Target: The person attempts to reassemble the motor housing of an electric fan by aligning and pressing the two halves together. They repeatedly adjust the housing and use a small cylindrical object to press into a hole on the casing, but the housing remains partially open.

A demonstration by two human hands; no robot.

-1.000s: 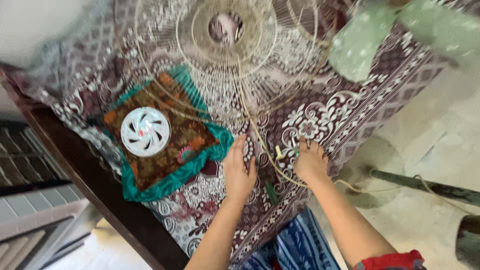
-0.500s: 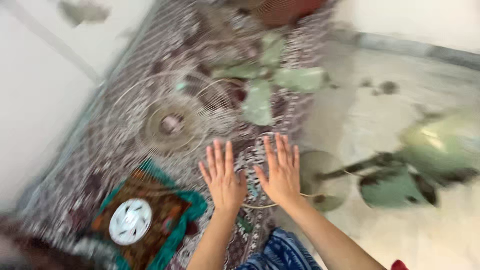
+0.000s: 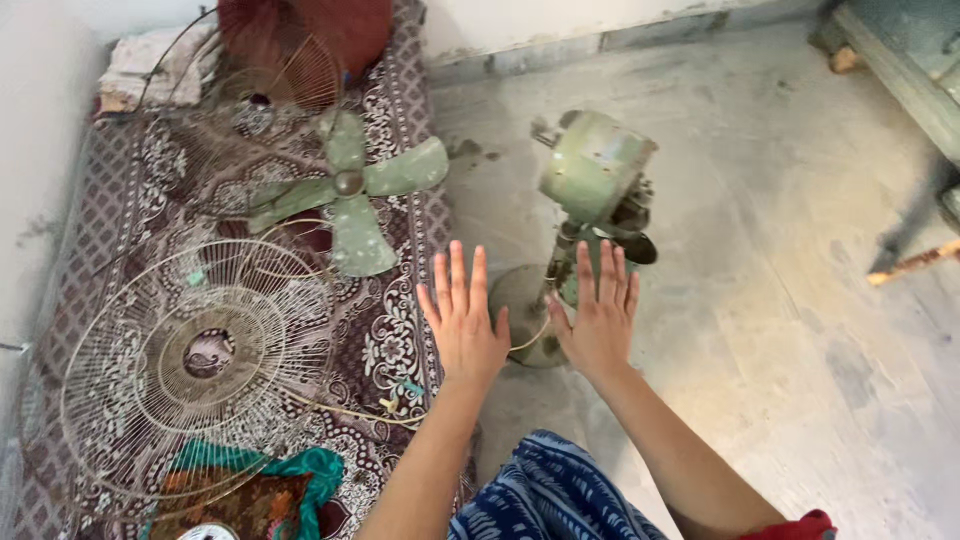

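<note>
Both hands are up in the air here, palms down and held side by side. The left hand (image 3: 465, 325) has its fingers (image 3: 458, 275) spread wide and straight, gripping nothing, and it hovers over the edge where the patterned cloth (image 3: 395, 330) meets the floor (image 3: 780, 300). The right hand (image 3: 597, 325) is the same story: fingers (image 3: 605, 280) stretched open, empty, touching nothing that I can make out.

Just beyond the right hand stands the green fan motor (image 3: 597, 165) on its pole, tilted, rising from a round base (image 3: 520, 300) that sits on the bare floor between and just behind the two hands. A thin cord (image 3: 525, 340) curves between the hands near that base.

Over on the cloth, well to the left of the left hand, lies the green fan blade (image 3: 350, 195), three paddles flat on the fabric. Nearer the camera lies a round wire guard (image 3: 195, 360), flat, its hub ring in the middle. A second wire guard (image 3: 260, 85) rests farther back, near a reddish round thing (image 3: 320, 25) at the wall.

Down at the bottom edge, a teal and brown cloth (image 3: 260, 495) lies partly under the near guard, and blue patterned fabric (image 3: 545, 500) shows below the forearms.
</note>
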